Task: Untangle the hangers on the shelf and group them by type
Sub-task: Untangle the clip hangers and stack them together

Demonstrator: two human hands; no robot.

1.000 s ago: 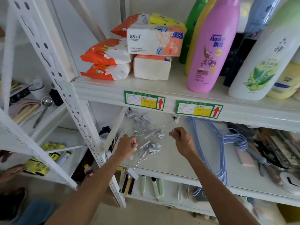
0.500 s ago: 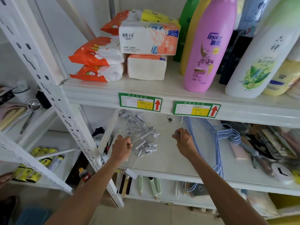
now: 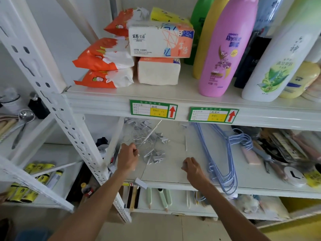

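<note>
Presently, a thin wire of the tangled grey clip hangers (image 3: 152, 145) is pinched by the fingers (image 3: 134, 151) of the left hand (image 3: 127, 160). The right hand (image 3: 193, 169) is curled; whether anything is held cannot be told. The tangle is heaped at the left end of the middle shelf (image 3: 173, 173), and blue wire hangers (image 3: 225, 164) are stacked just beside the right hand.

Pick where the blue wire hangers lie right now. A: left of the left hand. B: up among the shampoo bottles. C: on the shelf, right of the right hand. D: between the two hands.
C: the blue wire hangers lie flat on the shelf just right of the right hand, while the left hand grips the tangle of grey clip hangers.
</note>
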